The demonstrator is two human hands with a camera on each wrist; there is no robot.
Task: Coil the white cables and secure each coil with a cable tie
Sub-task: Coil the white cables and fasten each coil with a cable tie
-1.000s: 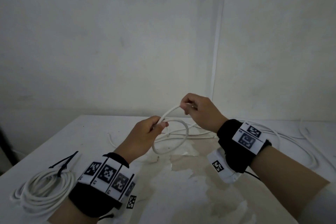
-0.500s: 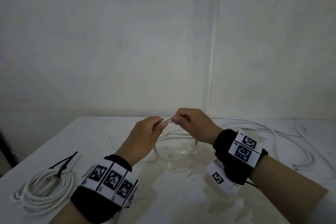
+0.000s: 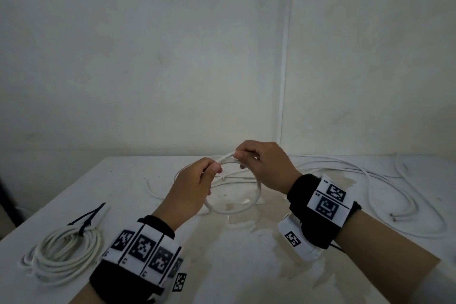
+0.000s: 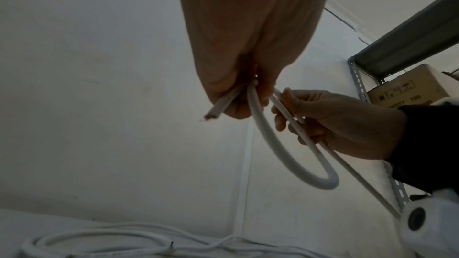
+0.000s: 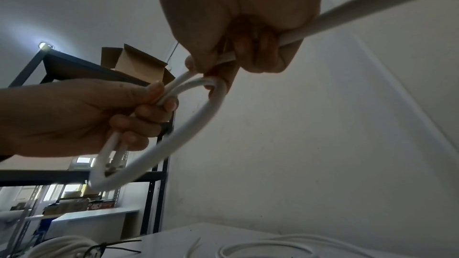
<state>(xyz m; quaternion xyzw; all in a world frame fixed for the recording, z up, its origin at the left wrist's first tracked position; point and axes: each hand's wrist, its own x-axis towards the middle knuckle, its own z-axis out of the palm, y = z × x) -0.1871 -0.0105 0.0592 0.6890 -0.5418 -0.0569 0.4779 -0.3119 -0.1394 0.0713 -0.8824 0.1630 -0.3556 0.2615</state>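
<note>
Both hands hold a white cable above the table [image 3: 246, 266]. My left hand [image 3: 217, 169] pinches the top of a small hanging loop [image 3: 256, 195], and the cable's cut end [image 4: 216, 112] sticks out past its fingers. My right hand [image 3: 238, 155], just right of the left, pinches the same cable, which runs on through its palm. In the left wrist view the left hand [image 4: 238, 93] and the right hand [image 4: 290, 113] share the loop [image 4: 273, 156]. The right wrist view shows the right hand [image 5: 223, 60], left hand [image 5: 159, 95] and loop [image 5: 193, 128].
A finished white coil [image 3: 66, 252] bound with a black cable tie [image 3: 86, 219] lies at the table's front left. Loose white cable [image 3: 370, 175] sprawls across the back and right. Walls stand close behind. A metal shelf [image 5: 74, 66] with cardboard boxes stands to the side.
My right hand came down from higher up and met the left hand with the cable. Both hands have since lifted a little, and the loop still hangs from them.
</note>
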